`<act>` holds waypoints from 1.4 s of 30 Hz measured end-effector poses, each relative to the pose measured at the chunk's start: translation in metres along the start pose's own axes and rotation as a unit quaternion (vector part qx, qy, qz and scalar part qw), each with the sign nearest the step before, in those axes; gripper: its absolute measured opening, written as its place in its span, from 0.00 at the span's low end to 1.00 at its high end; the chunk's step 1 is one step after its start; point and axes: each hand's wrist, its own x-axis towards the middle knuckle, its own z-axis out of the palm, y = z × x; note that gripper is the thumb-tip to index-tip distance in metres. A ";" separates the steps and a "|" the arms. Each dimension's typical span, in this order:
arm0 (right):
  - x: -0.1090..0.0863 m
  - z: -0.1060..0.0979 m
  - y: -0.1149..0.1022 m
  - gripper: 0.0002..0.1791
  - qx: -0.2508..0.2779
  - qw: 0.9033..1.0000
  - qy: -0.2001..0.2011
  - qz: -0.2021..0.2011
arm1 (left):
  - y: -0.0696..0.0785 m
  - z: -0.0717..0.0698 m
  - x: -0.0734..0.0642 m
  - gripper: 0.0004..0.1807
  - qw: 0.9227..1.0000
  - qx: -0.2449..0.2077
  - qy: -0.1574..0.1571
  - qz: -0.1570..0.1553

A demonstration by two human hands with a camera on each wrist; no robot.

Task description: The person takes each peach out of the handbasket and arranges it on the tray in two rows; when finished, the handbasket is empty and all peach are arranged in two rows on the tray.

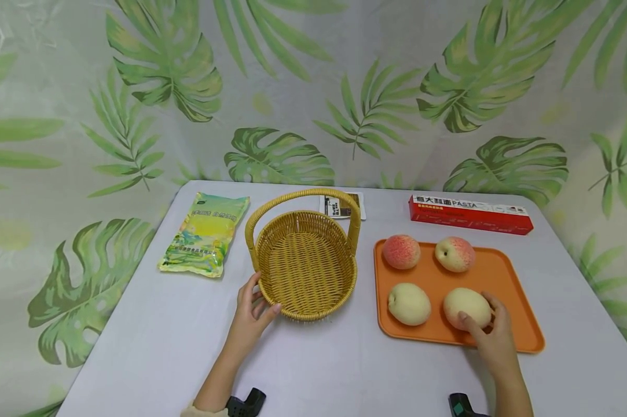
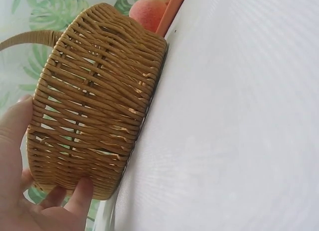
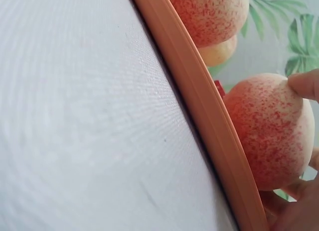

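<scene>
A golden woven basket with an arched handle stands upright in the middle of the table, with nothing inside. My left hand holds its near left side; in the left wrist view the thumb lies at the rim and fingertips touch the woven wall. On the right, an orange tray bears several peaches. My right hand grips the near right peach between thumb and fingers, its red-speckled side showing in the right wrist view. Beside it lies another pale peach.
Two redder peaches, one left and one right, sit at the tray's back. Behind the tray lies a red pasta box. A small packet is behind the basket, and a yellow-green bag lies left.
</scene>
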 end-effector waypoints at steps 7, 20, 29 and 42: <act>0.000 0.001 0.002 0.37 0.004 1.000 0.008 -0.014 | 0.002 0.000 0.000 0.43 1.000 0.002 -0.001 -0.004; 0.002 0.002 0.002 0.38 0.003 1.000 0.004 -0.010 | 0.007 0.000 0.000 0.43 1.000 0.012 -0.005 -0.009; 0.005 0.006 0.000 0.38 0.009 0.999 0.032 -0.008 | 0.007 0.000 0.001 0.43 1.000 0.015 -0.003 -0.015; 0.004 0.002 0.003 0.42 0.005 1.000 0.009 0.022 | 0.036 0.000 -0.005 0.42 0.999 0.043 -0.005 -0.014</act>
